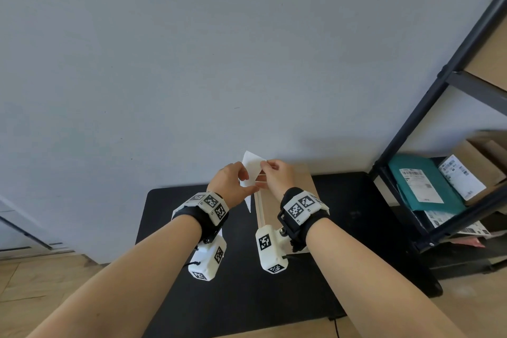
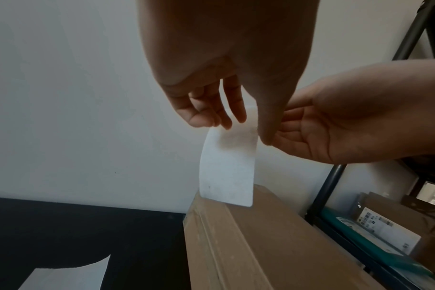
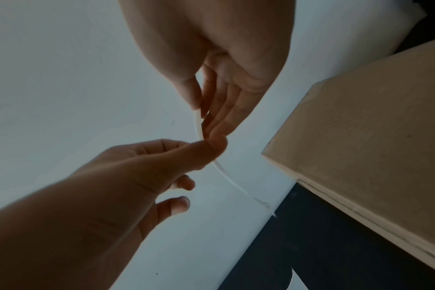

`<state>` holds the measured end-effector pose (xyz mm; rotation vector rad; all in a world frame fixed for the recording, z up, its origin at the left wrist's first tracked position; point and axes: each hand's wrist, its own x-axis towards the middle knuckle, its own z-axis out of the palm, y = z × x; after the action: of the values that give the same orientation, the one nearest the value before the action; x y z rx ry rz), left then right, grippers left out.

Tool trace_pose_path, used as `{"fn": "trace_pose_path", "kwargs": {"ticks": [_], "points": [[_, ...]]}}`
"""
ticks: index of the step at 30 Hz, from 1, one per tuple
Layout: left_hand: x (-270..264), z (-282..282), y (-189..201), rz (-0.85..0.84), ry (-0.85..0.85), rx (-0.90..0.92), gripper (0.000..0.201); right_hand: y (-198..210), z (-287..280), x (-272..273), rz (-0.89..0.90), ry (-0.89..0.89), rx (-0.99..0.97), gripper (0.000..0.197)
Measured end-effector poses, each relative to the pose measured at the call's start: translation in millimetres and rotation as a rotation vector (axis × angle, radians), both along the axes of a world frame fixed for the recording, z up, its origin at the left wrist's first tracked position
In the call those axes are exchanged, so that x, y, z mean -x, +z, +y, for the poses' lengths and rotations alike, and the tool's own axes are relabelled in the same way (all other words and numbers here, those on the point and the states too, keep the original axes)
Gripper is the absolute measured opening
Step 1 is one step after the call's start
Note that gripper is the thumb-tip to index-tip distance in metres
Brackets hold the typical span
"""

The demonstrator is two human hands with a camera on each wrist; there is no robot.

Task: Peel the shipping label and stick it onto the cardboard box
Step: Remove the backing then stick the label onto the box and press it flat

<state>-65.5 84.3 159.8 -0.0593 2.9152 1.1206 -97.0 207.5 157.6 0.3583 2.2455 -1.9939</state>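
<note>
A white shipping label (image 1: pixel 253 169) is held in the air above the left end of the cardboard box (image 1: pixel 303 181), which lies on the black table (image 1: pixel 192 296). My left hand (image 1: pixel 242 177) pinches the label's left side between thumb and fingers. My right hand (image 1: pixel 264 167) pinches its upper right edge. In the left wrist view the label (image 2: pixel 227 168) hangs curved below my left hand (image 2: pixel 219 117), its lower end in front of the box (image 2: pixel 273 245). The right wrist view shows the label (image 3: pixel 198 125) edge-on between both thumbs, with the box (image 3: pixel 365 137) to the right.
A loose white sheet (image 2: pixel 62 276) lies on the table left of the box. A black metal shelf rack (image 1: pixel 428 123) stands at the right with a teal mailer (image 1: pixel 422 181) and labelled parcels (image 1: pixel 463 175). A pale wall is close behind the table.
</note>
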Motion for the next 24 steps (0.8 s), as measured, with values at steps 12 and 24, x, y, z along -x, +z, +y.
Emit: {"fn": "trace_pose_path", "kwargs": {"ticks": [12,24], "points": [[19.8,-6.0,0.1,0.068,0.154,-0.241,0.007,1.5,21.7,-1.2,0.029,0.060,0.068,0.042],[35.1,28.0,-17.7,-0.182,0.235,-0.661,0.011,-29.7,87.2,11.5,-0.097,0.077,-0.091,0.033]]}}
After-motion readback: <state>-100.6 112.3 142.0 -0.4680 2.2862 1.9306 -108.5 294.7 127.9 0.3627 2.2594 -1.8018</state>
